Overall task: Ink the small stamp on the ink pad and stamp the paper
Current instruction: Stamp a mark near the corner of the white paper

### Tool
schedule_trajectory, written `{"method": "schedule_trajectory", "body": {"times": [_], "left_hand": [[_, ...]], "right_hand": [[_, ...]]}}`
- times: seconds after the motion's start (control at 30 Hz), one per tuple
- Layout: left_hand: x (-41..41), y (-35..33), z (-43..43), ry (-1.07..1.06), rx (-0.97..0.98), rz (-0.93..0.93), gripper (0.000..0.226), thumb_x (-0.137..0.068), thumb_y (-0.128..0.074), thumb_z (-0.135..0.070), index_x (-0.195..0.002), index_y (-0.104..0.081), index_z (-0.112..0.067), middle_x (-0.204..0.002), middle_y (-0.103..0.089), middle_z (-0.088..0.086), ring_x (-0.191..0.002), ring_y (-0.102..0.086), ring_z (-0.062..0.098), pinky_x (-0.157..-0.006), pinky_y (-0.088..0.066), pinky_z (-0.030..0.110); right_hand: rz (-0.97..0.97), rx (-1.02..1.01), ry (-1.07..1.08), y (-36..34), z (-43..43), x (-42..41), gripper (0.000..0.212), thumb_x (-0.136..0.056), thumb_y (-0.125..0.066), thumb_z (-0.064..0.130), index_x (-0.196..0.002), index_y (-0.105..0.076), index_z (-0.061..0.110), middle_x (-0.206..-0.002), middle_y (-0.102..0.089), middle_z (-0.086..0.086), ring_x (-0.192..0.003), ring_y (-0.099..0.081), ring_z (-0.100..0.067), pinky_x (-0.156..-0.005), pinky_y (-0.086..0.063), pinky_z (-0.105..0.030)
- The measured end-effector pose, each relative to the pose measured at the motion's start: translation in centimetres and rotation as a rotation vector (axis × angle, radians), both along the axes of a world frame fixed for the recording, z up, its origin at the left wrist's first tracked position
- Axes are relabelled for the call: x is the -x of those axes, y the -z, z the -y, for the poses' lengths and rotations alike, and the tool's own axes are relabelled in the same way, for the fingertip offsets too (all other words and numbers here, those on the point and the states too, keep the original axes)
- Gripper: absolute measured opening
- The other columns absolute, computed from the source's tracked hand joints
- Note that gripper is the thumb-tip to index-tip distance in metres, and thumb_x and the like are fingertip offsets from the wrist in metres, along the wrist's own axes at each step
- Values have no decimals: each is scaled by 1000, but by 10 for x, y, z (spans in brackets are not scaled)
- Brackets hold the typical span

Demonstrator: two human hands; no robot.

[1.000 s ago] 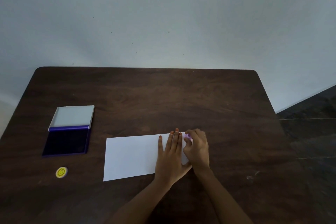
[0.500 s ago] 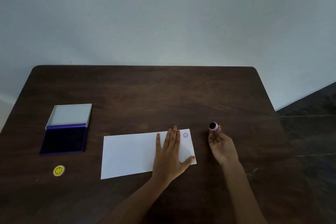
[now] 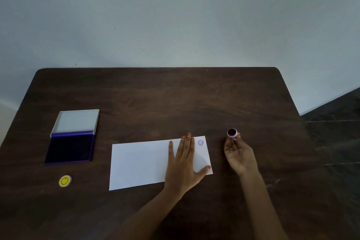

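1. So, the right hand (image 3: 238,155) is turned palm up off the paper's right edge, pinching the small stamp (image 3: 232,133) at its fingertips with the dark inked face tipped toward the person, probably to check the ink or keep it from marking the table.
2. Just left of that grip, the white paper (image 3: 140,163) carries a purple stamp mark (image 3: 201,143) in its far right corner, so the stamping looks done.
3. The left hand (image 3: 183,169) lies flat and spread on the paper's right half, holding nothing, fingers beside the mark; it seems meant to pin the sheet.
4. Well to the left of both hands, the open ink pad (image 3: 70,148) sits on the dark wooden table (image 3: 175,99), lid laid back.
5. Nearer than the pad lies a yellow smiley disc (image 3: 65,181), untouched.
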State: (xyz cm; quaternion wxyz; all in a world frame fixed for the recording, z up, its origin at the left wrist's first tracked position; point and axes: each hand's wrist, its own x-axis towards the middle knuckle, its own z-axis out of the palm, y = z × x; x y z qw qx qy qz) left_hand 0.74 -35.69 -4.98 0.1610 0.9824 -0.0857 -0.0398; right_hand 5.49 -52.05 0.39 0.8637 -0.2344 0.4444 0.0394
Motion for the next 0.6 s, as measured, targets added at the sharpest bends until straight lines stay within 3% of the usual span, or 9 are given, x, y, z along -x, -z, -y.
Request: {"method": "schedule_trajectory", "body": {"times": [0.17, 0.33, 0.43, 0.53, 0.6], "left_hand": [[1, -1, 0, -10, 63, 0, 94, -73, -39, -72, -142, -13, -13, -151, -25, 6, -137, -25, 22, -109, -4, 53], [2, -7, -2, -24, 160, -14, 92, -75, -38, -71, -143, -7, -17, -154, -14, 3, -140, -15, 19, -111, 1, 46], [-2, -16, -7, -15, 209, 5, 89, -76, -38, -71, -143, -5, -23, -154, -12, -1, -141, -11, 17, -112, 3, 42], [-6, -34, -24, -42, 259, 93, 75, -82, -47, -59, -141, -21, -21, -150, -29, 1, -138, -24, 19, -110, -6, 38], [-7, -45, -44, -107, 316, 156, 60, -84, -59, -41, -134, -37, -17, -141, -45, 6, -129, -41, 24, -106, -22, 36]], "right_hand": [[33, 8, -4, -11, -2, 5, 12, -89, -49, 7, -84, -60, 9, -88, -60, -7, -81, -57, -13, -64, -51, -23], [83, 52, -24, -31, -8, 14, 12, -89, -49, 8, -84, -60, 8, -88, -60, -7, -80, -56, -13, -52, -56, -17], [115, 93, -63, -45, -14, 20, 10, -88, -49, 8, -88, -59, 9, -89, -60, -7, -79, -57, -12, -55, -56, -18], [156, 115, -98, -58, -28, 26, 11, -88, -50, 8, -86, -61, 9, -87, -61, -7, -78, -56, -12, -54, -56, -16], [193, 133, -155, -67, -43, 30, 10, -86, -53, 9, -84, -63, 9, -79, -67, -5, -75, -60, -11, -54, -56, -16]]}}
